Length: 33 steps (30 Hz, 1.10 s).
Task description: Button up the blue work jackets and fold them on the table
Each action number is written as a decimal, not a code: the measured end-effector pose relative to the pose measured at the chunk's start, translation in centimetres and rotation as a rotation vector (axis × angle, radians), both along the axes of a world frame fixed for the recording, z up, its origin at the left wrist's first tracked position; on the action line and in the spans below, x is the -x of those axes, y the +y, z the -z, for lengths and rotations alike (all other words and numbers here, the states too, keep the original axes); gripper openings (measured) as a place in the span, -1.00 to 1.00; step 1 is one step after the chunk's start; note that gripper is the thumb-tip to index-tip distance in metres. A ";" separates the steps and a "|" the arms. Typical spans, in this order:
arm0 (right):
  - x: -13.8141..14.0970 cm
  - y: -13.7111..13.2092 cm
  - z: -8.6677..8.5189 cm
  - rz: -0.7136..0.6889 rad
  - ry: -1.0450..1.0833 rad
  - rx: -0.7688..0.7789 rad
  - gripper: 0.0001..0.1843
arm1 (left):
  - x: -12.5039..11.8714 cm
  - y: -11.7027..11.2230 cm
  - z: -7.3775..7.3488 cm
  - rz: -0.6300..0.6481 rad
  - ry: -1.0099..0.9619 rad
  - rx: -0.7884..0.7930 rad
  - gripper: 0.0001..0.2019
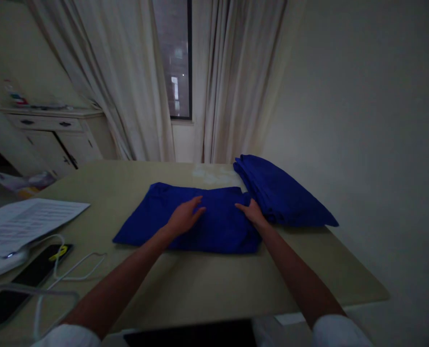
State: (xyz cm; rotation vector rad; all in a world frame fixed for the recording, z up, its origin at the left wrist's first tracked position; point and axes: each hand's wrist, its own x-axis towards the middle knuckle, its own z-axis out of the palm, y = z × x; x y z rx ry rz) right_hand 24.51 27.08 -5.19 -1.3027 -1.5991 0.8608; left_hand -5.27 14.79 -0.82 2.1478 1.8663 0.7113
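A folded piece of deep blue cloth (214, 231) lies flat on the table in front of me; I cannot tell what kind of item it is. My left hand (185, 217) is over its middle, thumb and fingers apart, with nothing between them. At the cloth's right side, my right hand (252, 212) rests on slightly bunched fabric. Its thumb points left, apart from the forefinger, while the other fingers are mostly hidden. Just beyond that hand, a thicker stack of folded blue cloth (283, 193) touches or nearly touches the first piece.
On the left of the table (200, 284) are printed papers (33, 221), a black phone (26, 279) and a white cable (79, 274). A wall (362, 144) runs along the right. Curtains (127, 82) and a white cabinet (55, 130) stand behind.
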 end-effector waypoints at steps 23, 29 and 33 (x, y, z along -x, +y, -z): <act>-7.8 -9.7 -8.2 -0.287 -0.073 0.174 -0.39 | 12.6 -7.7 0.9 -0.309 -0.250 0.153 -0.23; 1.3 -9.8 -3.9 -0.615 -0.586 -0.040 -0.03 | 9.1 -5.0 4.0 -0.168 0.302 0.315 -0.18; 5.4 -9.0 -1.8 -0.536 -0.868 0.013 0.16 | 8.9 -3.4 5.1 -0.197 0.354 0.311 -0.16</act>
